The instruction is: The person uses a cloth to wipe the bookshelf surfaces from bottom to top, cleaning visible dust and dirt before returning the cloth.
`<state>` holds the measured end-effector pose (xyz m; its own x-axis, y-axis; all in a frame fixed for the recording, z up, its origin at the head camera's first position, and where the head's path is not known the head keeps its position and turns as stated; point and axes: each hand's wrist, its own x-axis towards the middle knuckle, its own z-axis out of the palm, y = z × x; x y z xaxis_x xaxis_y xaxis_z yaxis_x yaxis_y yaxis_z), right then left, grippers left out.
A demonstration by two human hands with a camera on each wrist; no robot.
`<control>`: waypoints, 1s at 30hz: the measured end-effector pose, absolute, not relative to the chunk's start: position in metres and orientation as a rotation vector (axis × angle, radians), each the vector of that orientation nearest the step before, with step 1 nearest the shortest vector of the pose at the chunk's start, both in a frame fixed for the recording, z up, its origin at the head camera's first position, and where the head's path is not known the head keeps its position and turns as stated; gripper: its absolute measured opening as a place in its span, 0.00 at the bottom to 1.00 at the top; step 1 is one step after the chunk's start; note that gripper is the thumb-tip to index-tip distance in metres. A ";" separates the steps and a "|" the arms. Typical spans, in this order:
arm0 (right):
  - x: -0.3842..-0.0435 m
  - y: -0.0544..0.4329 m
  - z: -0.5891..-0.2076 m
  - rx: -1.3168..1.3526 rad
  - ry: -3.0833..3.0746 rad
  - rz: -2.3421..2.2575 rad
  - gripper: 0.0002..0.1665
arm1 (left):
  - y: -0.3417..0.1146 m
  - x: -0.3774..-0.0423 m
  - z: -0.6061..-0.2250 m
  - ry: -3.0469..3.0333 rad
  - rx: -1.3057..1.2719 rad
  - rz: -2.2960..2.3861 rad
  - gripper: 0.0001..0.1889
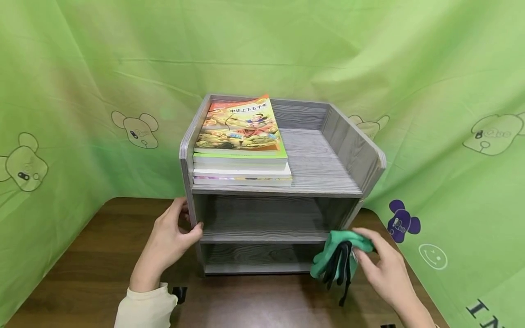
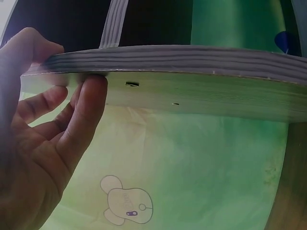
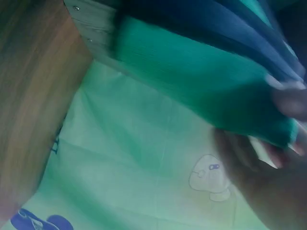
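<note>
A grey wood-grain shelf (image 1: 320,159) with an open-fronted top tray and two compartments below stands on the table. My left hand (image 1: 166,241) grips its left side panel (image 2: 192,60), thumb at the front edge and fingers against the outer face. Beside the shelf's lower right front, my right hand (image 1: 383,269) pinches a bunched green cloth item (image 1: 339,236) with black straps (image 1: 342,264) dangling from it. In the right wrist view the green cloth (image 3: 182,72) is blurred, its exact kind unclear. The cloth overlaps the right end of the lower compartment in the head view.
A stack of books (image 1: 242,132), a colourful cover on top, lies on the left of the top tray. Green printed fabric (image 1: 287,45) hangs around the brown wooden table (image 1: 102,241). A small black piece (image 1: 179,294) lies near the left sleeve (image 1: 145,307).
</note>
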<state>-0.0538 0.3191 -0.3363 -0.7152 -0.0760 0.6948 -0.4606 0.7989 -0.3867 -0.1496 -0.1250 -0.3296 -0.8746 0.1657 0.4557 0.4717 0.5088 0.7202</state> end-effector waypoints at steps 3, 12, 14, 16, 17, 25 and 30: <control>-0.062 0.312 -0.341 0.298 -2.139 0.875 0.36 | -0.125 -0.150 -0.329 -2.429 -0.534 -1.297 0.25; -0.072 0.300 -0.371 0.095 -1.898 0.838 0.10 | -0.124 -0.149 -0.329 -2.437 -0.513 -1.285 0.25; -0.070 0.298 -0.373 0.093 -1.928 0.824 0.07 | -0.124 -0.149 -0.328 -2.444 -0.508 -1.287 0.25; -0.067 0.295 -0.374 0.072 -1.976 0.861 0.10 | -0.124 -0.148 -0.328 -2.448 -0.505 -1.291 0.24; -0.066 0.293 -0.373 0.050 -2.009 0.880 0.13 | -0.124 -0.148 -0.328 -2.447 -0.504 -1.290 0.24; -0.069 0.277 -0.370 -0.161 -2.145 0.887 0.32 | -0.123 -0.148 -0.327 -2.426 -0.519 -1.271 0.24; -0.074 0.265 -0.367 -0.222 -2.163 0.919 0.35 | -0.123 -0.148 -0.328 -2.415 -0.526 -1.278 0.24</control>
